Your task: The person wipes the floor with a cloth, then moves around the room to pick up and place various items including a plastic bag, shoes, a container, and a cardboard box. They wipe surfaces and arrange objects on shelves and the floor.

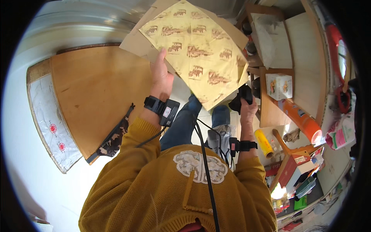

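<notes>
My left hand (162,76) grips the lower left edge of flat cardboard (136,43) and a yellow sheet (200,52) lying over it, with my thumb on top. The sheet has brown printed vehicle-like pictures and a folded right corner. To the right and lower, my right hand (248,108) is closed on a black item (243,97), perhaps a shoe or cloth; its exact kind cannot be told. This black item is just below the right corner of the sheet. Both wrists wear black straps with small devices.
A large brown wooden board (101,92) leans at the left. At the right stand a wooden shelf (263,113), a white box (279,87), an orange cylinder (301,121), a yellow roll (263,143) and a red box (294,168). Black cables hang before my body.
</notes>
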`<state>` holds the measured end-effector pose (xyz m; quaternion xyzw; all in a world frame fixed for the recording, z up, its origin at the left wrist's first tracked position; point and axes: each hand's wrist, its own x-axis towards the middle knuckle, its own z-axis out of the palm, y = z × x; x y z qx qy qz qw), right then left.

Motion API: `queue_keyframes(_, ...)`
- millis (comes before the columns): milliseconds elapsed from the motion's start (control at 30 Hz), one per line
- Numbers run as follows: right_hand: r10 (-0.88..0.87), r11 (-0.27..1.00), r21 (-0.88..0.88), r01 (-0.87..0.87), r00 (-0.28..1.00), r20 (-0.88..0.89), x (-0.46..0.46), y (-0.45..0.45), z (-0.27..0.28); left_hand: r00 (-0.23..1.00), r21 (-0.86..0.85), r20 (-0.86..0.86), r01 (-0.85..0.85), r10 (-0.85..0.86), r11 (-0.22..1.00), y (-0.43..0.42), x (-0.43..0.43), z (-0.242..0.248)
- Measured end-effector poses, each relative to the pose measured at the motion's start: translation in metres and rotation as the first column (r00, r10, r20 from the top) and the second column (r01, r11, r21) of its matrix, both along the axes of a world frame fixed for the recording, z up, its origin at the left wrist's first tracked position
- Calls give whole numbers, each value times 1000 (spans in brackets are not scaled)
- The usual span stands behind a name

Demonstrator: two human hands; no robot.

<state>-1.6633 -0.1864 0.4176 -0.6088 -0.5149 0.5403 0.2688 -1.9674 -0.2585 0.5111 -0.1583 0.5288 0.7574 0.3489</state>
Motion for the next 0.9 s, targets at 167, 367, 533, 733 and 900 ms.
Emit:
queue_keyframes(167, -339, 863, -494, 105, 846, -411, -4, 21, 33, 997, -42, -22, 78, -79, 996, -13, 6, 17)
queue_keyframes(367, -340, 785, -613, -86, 769, -542, -25, 3, 67, 986, -6, -65, 155, -155, 988, -21, 6, 20)
queue_keyframes(533, -282, 918, -379, 113, 860, -425, -47, -5, 86, 962, 4, -200, 190, -185, 982, -32, 5, 8)
queue_keyframes(733, 94, 991, 84, -102, 992, 90, -55, 18, 108, 925, 28, -283, 271, -252, 962, -36, 6, 5)
queue_keyframes(900, 74, 990, 113, -83, 994, 82, -64, 29, 103, 902, -111, -299, 292, -312, 950, -36, 9, 8)
